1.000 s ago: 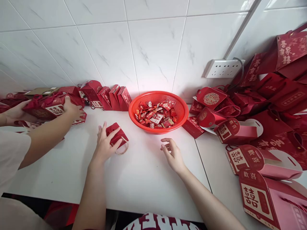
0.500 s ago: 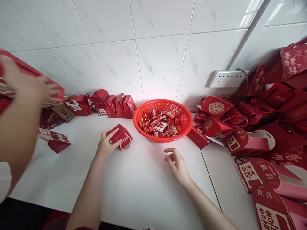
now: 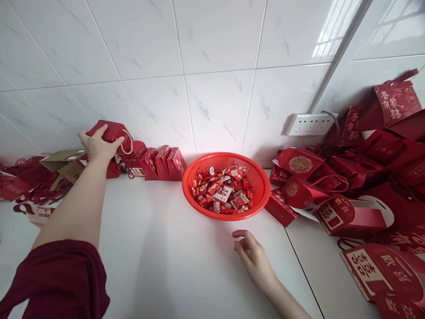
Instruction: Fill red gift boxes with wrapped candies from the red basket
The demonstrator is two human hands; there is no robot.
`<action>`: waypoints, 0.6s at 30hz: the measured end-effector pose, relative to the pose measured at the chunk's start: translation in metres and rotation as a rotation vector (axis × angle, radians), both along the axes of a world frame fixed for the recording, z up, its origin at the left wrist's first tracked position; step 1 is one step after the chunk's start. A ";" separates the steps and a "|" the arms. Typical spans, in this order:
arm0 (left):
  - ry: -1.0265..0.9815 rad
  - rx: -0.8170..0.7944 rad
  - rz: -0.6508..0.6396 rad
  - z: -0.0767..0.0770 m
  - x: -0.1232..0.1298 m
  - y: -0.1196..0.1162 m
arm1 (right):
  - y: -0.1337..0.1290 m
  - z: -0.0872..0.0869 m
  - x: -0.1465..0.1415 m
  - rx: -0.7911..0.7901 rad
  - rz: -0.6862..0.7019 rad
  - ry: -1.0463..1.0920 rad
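My left hand (image 3: 99, 144) grips a small red gift box (image 3: 111, 129) with a twisted cord handle, held up above the row of boxes along the wall. The thumb and fingers wrap over its sides. Just to the right of it stand several small red boxes (image 3: 166, 163) against the tiles. My right hand (image 3: 250, 254) hovers over the white table, its fingers loosely curled apart with nothing between them. Beyond that hand sits a red plastic basket (image 3: 264, 195), and wrapped candies (image 3: 222, 190) lie inside it.
To the right, red gift boxes (image 3: 352, 217) are heaped, several with open flaps. A white power strip (image 3: 307, 124) is fixed to the tiled wall, with a cable plugged in. At the left stand a brown cardboard box (image 3: 71, 170) and more red packaging (image 3: 16, 184).
My left hand has lifted the red box off the table and carried it left toward the wall. The co-worker's arm and large red box at the left have gone from view.
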State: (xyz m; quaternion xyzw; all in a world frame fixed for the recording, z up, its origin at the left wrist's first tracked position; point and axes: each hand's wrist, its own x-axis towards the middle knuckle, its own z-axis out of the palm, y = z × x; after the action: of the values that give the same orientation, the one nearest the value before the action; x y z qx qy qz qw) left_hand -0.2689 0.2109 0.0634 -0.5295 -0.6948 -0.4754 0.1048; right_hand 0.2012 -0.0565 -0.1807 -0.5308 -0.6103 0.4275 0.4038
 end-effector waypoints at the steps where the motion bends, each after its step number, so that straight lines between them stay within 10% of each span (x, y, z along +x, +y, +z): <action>1: -0.023 -0.034 0.000 0.002 -0.005 0.011 | 0.001 -0.002 0.000 -0.005 0.002 -0.008; 18: -0.226 -0.113 0.016 -0.084 -0.006 0.061 | 0.012 -0.008 0.000 -0.032 -0.042 -0.019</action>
State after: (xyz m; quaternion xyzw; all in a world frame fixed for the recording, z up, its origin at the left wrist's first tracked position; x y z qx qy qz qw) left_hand -0.2751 0.2717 -0.0207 -0.4721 -0.7319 -0.4913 -0.0005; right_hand 0.2008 -0.0449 -0.1882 -0.5537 -0.5959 0.4238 0.3984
